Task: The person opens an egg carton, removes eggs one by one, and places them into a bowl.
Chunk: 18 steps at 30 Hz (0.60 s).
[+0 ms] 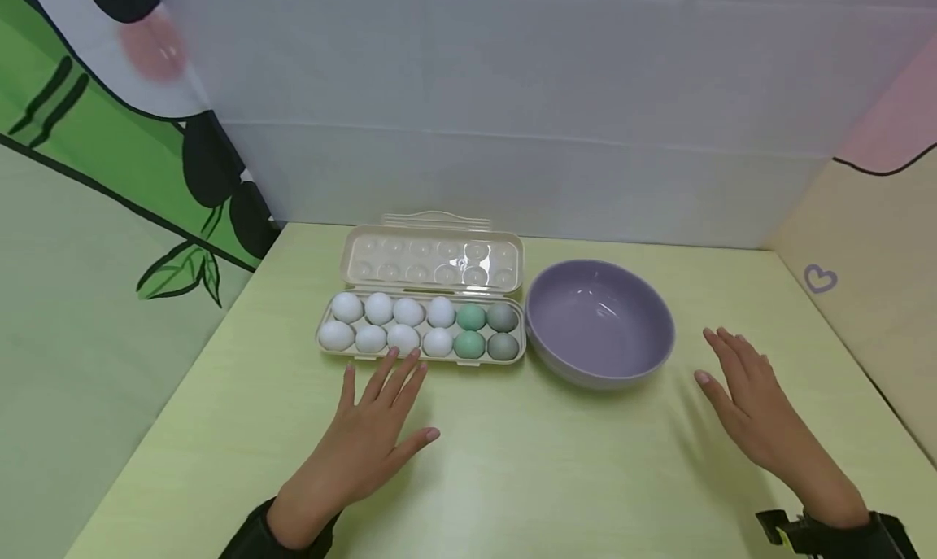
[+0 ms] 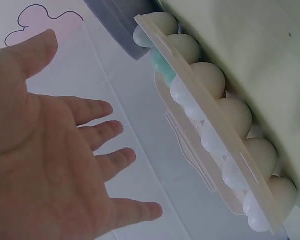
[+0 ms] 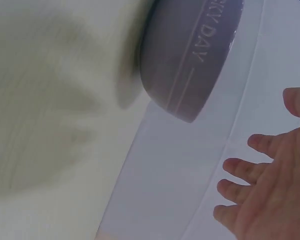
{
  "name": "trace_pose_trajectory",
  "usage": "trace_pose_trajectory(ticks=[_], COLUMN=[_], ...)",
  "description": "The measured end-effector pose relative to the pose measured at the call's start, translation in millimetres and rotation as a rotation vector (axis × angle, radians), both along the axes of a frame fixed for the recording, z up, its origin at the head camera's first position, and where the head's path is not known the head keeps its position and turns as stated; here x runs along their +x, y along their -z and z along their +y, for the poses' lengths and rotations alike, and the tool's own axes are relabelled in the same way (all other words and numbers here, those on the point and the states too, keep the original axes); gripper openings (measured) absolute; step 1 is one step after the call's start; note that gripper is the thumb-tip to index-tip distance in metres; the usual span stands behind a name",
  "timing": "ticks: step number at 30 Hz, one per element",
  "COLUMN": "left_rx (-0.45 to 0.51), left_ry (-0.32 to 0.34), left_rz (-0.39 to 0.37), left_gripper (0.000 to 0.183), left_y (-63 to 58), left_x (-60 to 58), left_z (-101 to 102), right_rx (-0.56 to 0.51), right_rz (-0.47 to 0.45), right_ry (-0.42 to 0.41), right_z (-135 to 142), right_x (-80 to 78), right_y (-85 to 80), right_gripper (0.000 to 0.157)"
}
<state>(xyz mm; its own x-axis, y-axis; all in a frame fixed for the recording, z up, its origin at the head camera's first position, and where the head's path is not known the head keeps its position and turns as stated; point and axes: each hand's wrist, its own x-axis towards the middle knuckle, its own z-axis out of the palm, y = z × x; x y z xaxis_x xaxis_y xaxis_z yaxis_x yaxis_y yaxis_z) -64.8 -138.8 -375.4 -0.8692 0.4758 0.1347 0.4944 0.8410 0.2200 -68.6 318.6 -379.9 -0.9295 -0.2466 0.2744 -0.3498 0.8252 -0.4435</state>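
An egg carton (image 1: pixel 496 358) stands with its clear lid (image 1: pixel 433 258) tipped back, filled with two rows of eggs. Most are white eggs (image 1: pixel 371 338); toward the right end come green eggs (image 1: pixel 469 345) and grey eggs (image 1: pixel 503 347). To its right is a purple bowl (image 1: pixel 600 323), with lettering on its side in the right wrist view. My left hand (image 1: pixel 366 445) is spread in front of the carton, fingertips overlapping its front edge in the head view; it holds nothing. Right of the bowl, my right hand (image 1: pixel 761 421) has its fingers extended, holding nothing.
The pale table (image 1: pixel 549 478) ends at a grey-white cloth backdrop (image 1: pixel 512 136). A printed panel (image 1: pixel 88 136) slopes up at the left. On the right a beige side wall (image 1: pixel 878 299) carries a small purple heart.
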Motion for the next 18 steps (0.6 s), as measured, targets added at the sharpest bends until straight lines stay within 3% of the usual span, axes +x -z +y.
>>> trace_pose_trajectory(ticks=[4, 14, 18], left_rx=[-0.018, -0.033, -0.048], left_ry=[0.003, 0.065, 0.077], left_rz=[-0.007, -0.057, -0.061], left_gripper=[0.075, 0.074, 0.072], left_y=[2.2, 3.3, 4.5], left_x=[-9.3, -34.0, -42.0], left_z=[7.7, 32.1, 41.6], right_rx=[-0.023, -0.183, -0.228], right_rz=[0.021, -0.077, -0.106], right_ry=[0.009, 0.041, 0.092], right_z=[-1.2, -9.9, -13.4], right_x=[-22.1, -66.0, -80.2], right_y=[0.7, 1.4, 5.7], right_gripper=[0.055, 0.056, 0.058])
